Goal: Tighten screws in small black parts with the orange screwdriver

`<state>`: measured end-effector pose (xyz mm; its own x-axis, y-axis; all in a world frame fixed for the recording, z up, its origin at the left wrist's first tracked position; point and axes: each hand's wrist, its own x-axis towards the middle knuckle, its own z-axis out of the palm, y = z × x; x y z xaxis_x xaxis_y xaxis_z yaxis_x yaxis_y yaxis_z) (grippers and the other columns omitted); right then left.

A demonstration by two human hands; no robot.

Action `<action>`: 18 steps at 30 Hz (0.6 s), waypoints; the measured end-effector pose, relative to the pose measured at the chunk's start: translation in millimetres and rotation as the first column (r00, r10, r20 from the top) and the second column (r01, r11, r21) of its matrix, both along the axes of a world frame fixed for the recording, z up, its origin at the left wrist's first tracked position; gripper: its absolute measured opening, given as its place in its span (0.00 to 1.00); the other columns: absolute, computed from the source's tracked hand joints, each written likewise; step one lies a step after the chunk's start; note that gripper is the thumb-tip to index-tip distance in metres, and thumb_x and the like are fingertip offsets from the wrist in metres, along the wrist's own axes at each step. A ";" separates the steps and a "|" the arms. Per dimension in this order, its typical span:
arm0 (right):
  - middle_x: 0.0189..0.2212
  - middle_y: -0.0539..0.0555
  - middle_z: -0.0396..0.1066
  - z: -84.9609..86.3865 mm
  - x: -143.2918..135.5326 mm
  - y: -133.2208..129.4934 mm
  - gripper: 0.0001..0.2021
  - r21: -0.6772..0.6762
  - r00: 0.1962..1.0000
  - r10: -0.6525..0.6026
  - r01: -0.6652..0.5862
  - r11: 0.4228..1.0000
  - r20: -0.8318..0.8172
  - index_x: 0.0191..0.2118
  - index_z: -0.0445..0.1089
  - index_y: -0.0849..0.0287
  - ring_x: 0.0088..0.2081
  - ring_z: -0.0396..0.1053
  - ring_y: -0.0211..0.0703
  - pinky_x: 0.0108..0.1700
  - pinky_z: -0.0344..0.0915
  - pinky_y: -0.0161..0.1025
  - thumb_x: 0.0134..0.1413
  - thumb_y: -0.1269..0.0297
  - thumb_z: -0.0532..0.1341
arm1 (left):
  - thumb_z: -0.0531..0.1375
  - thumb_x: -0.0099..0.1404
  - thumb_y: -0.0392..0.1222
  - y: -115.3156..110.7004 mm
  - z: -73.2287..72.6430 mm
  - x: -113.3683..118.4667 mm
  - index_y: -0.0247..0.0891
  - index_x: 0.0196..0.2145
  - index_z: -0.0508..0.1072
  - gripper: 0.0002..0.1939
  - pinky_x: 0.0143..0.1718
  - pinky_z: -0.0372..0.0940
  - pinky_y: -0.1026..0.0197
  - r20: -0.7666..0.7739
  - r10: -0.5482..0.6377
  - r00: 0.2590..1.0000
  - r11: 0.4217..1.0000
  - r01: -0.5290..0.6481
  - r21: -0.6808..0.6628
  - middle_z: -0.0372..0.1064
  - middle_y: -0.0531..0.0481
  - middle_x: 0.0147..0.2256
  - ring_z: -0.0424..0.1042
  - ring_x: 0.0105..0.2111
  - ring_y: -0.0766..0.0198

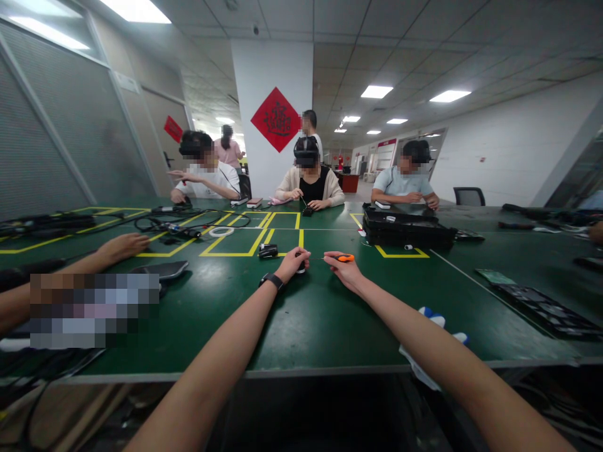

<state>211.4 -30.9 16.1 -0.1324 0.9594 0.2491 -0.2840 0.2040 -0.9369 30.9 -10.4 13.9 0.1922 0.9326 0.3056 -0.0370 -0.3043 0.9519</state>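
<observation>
Screwdriver (346, 258), orange and black, lay in the right hand (343, 269), above the green table (330, 326) and near its middle. The fingers were closed around the handle, and the thin shaft pointed left, towards the left hand (289, 267). That hand pinched a small dark part (300, 266), pale at its bottom end, between thumb and fingers; whether the tip touched it could not be told. A dark watch (272, 280) circled the left wrist.

Just beyond the left hand, to its left, sat a black piece (268, 251) by the yellow tape (232, 254). Farther left were a white ring (221, 231) and tangled cables (179, 227). Another person's hand (125, 247) rested over the table at the left, near a dark, rounded object (164, 270).

Beyond the right hand and to its right stood a black case (407, 229), with a small white item (408, 247) in front of it. A flat panel of electronics (541, 301) lay well to the right. Blue-and-white gloves (436, 320) lay at the near edge, partly behind the right forearm.

Across the table sat three people wearing headsets; the middle one (308, 185) held a thin tool over a small black object (308, 211). Behind them, a red diamond sign (276, 119) hung on a white pillar (245, 81).
</observation>
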 end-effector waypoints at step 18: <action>0.34 0.51 0.69 8.6 -2.6 -9.6 0.10 -0.062 0.980 0.148 -0.157 0.986 -0.131 0.30 0.70 0.57 0.34 0.65 0.36 0.32 0.61 0.32 0.35 0.62 0.65 | 0.58 0.49 0.51 -3.5 1.9 -1.8 0.35 0.31 0.65 0.17 0.24 0.58 0.66 -0.052 0.001 0.999 1.000 0.000 0.023 0.63 0.54 0.20 0.64 0.21 0.70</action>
